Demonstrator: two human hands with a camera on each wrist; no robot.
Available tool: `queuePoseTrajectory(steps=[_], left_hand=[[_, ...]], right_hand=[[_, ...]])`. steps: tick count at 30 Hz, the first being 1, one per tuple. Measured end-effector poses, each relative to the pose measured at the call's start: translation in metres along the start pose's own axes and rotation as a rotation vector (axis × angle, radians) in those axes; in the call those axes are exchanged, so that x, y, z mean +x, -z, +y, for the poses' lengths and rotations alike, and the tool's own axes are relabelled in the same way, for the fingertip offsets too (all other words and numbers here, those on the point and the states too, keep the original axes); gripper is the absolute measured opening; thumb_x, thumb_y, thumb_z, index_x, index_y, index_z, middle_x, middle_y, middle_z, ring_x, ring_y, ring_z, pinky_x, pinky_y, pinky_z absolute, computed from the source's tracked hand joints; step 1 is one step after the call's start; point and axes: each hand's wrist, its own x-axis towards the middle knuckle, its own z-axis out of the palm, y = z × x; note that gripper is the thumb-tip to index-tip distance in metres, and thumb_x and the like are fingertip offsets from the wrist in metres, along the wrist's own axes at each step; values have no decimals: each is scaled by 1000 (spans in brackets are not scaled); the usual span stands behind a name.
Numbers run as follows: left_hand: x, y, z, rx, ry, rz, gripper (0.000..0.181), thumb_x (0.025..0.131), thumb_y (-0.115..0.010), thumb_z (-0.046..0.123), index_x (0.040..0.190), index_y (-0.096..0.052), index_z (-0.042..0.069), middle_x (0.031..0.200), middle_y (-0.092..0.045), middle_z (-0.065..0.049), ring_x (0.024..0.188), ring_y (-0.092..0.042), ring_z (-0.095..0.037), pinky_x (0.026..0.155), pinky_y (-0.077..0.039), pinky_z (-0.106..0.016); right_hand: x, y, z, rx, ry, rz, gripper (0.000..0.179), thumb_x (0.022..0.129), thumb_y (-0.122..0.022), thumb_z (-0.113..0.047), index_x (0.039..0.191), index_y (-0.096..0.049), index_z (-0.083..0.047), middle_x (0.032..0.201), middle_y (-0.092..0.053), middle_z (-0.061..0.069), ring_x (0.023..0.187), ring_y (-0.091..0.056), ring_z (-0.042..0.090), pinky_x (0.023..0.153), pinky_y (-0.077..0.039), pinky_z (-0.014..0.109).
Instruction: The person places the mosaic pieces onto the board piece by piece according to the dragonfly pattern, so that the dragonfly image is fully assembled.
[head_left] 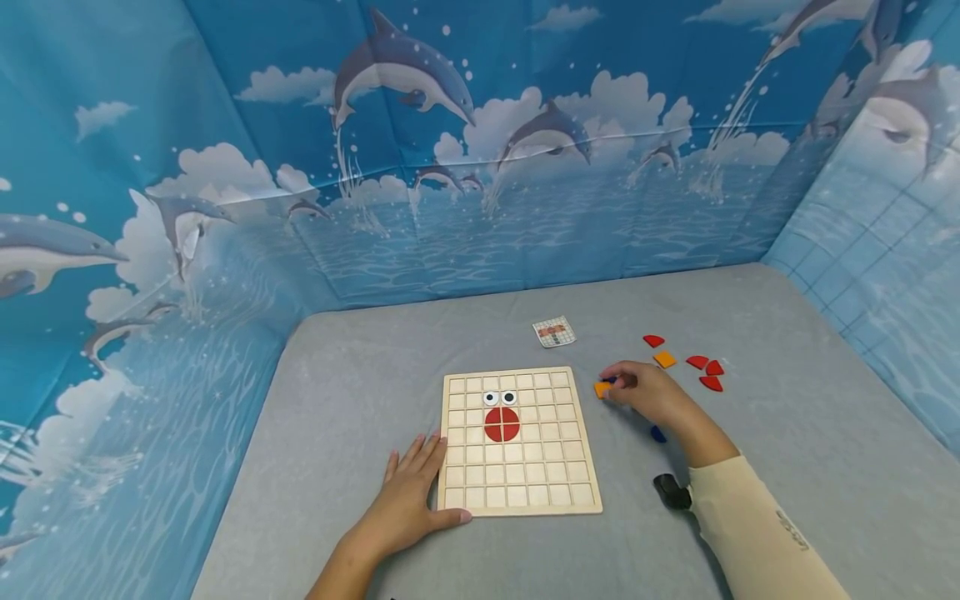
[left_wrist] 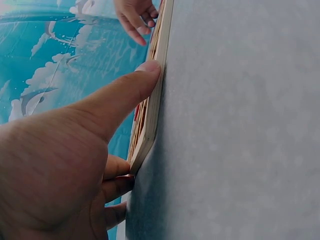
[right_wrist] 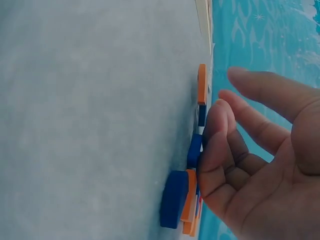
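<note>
A light wooden grid board (head_left: 465,477) lies on the table. Two white eye discs (head_left: 500,398) sit in its cells above several red quarter pieces (head_left: 502,424) that form a circle. My left hand (head_left: 408,500) rests at the board's lower left corner, with its thumb (left_wrist: 145,75) on the front rim and its fingers along the left side. Right of the board, my right hand (head_left: 641,390) hovers over an orange square tile (head_left: 602,389) and a dark blue piece (head_left: 610,380). In the right wrist view its thumb stands apart from the loosely bent fingers, with nothing between them.
Red quarter pieces (head_left: 711,383) and another orange tile (head_left: 664,359) lie beyond my right hand. A dark blue piece (head_left: 657,434) lies beneath the right forearm. A small pattern card (head_left: 554,332) is behind the board. A dolphin-print curtain (head_left: 480,208) surrounds the grey table (head_left: 360,375).
</note>
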Motion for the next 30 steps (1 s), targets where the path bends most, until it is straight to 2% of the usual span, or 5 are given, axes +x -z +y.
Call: queuePoseTrajectory(steps=[30], left_hand=[[0,0,-1,7,-9,9,113,75,-80,62,159,-30,6,167,-28,-13,157,-19,-38,120,-7,-71]], right_hand=[[9,-6,6,-90,-16,-10,24,92,-71,-16,115,-66,-9,88,-58,4,79,-52,21,68,-41,30]])
